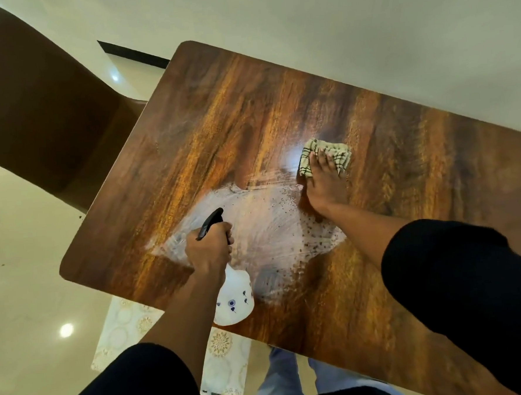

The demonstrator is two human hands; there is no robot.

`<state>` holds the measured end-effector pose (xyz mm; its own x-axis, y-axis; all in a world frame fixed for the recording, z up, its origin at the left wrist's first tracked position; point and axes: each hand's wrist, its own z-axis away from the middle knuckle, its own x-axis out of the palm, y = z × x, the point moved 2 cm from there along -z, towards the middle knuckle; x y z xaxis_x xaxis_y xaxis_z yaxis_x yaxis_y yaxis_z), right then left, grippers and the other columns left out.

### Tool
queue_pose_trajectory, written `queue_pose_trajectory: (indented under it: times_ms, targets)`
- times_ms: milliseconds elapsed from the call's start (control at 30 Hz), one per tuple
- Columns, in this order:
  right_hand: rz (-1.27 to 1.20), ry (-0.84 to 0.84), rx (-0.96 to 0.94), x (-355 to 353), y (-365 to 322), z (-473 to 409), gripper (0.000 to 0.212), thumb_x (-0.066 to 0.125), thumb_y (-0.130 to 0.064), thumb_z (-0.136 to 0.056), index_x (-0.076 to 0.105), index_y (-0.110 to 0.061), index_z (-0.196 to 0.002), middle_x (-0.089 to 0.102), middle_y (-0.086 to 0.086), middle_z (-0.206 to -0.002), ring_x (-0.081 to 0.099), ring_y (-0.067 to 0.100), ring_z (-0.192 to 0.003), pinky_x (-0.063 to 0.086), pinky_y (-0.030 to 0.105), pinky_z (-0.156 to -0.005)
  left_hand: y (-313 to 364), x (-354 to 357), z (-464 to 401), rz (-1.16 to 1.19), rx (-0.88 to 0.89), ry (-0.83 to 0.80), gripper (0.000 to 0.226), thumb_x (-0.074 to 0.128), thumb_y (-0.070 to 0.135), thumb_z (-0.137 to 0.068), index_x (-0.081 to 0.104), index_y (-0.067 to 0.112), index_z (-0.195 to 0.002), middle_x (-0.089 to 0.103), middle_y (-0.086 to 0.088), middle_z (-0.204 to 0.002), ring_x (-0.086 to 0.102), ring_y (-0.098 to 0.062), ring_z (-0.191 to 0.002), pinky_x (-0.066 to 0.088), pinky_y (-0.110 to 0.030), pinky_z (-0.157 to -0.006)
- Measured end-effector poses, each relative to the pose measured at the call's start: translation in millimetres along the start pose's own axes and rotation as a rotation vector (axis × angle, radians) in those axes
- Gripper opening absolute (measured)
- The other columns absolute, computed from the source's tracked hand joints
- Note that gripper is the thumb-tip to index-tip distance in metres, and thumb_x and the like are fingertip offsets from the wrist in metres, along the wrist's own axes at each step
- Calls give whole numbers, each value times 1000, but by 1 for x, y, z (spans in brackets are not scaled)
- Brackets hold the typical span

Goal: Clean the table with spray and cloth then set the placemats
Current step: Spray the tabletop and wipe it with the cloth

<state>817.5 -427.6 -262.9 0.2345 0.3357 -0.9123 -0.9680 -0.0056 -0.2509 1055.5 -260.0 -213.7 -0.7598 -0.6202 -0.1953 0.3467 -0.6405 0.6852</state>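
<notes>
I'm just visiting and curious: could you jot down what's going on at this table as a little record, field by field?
Setting: wooden table, seen from above
Left hand: grips the spray bottle by its black trigger head, above the table
Right hand: fingers spread, presses the checked cloth flat on the wood
Table surface: whitish wet smear with wipe streaks between the two hands
Placemats: patterned, pale, lying below the near table edge, not yet on the table
Nearby: brown chair at the far left end
Stage: cleaning under way
</notes>
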Motion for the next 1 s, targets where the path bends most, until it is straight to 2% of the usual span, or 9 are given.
queue_pose_trajectory:
  times_ms: [133, 267, 433, 533, 600, 733, 900, 1000]
  targets:
    - [-3, -12, 36, 3, -32, 8, 66, 34, -36, -110, 3, -19, -166, -5, 2, -173, -8, 25, -159, 9, 51, -129, -2, -9, 7, 32, 8, 16, 25, 71, 10, -88, 75, -11, -101, 66, -18, -69, 47, -21, -46, 39, -30, -48]
    - [63, -74, -260, 33, -90, 42, 72, 24, -55, -106, 2, -21, -165, -7, 3, -172, -11, 28, -158, 6, 56, -128, -7, -26, 10, 30, -12, 59, 21, 73, 11, -89, 74, -7, -100, 68, -14, -66, 50, -12, -37, 40, -28, -47]
    - [179, -202, -722, 70, -140, 89, 68, 39, -39, -107, 7, -24, -166, -4, -4, -173, -7, 20, -160, 8, 52, -126, -14, -46, 7, 11, -42, 97, 43, 76, 22, -76, 74, -3, -111, 71, -8, -63, 52, -13, -42, 42, -27, -44]
    - [207, -225, -798, 73, -126, 93, 68, 34, -42, -106, 5, -26, -166, -8, -8, -173, -9, 16, -159, 4, 48, -125, -18, -49, 7, -14, -41, 89, 62, 75, 30, -64, 71, -3, -117, 73, -8, -65, 54, -13, -43, 43, -27, -43]
    - [203, -223, -764, 65, -109, 91, 67, 31, -43, -107, 2, -28, -166, -12, -10, -171, -11, 15, -159, 2, 47, -126, -18, -48, 9, -28, -29, 74, 65, 75, 30, -63, 70, -3, -119, 74, -9, -67, 55, -12, -44, 44, -27, -44]
    - [98, -167, -497, 47, -58, 93, 67, 23, -46, -105, -3, -29, -165, -12, -7, -171, -14, 17, -158, 7, 52, -128, -21, -33, 21, -57, 8, 38, 40, 76, 21, -80, 73, -1, -113, 73, -11, -70, 56, -14, -47, 45, -27, -44]
    - [5, -55, -78, 23, 28, 101, 66, 34, -34, -110, -2, -28, -165, -10, -5, -172, -13, 16, -158, 8, 51, -129, -32, -14, 47, -95, 57, -23, 29, 74, 14, -88, 72, 1, -114, 72, -15, -77, 56, -17, -52, 45, -26, -44]
    - [7, -46, 52, 16, 56, 110, 65, 32, -36, -111, -1, -24, -165, -9, -2, -173, -15, 19, -158, 2, 51, -128, -37, -8, 60, -129, 72, -33, 25, 74, 13, -90, 72, 0, -112, 72, -16, -77, 57, -18, -54, 45, -26, -44]
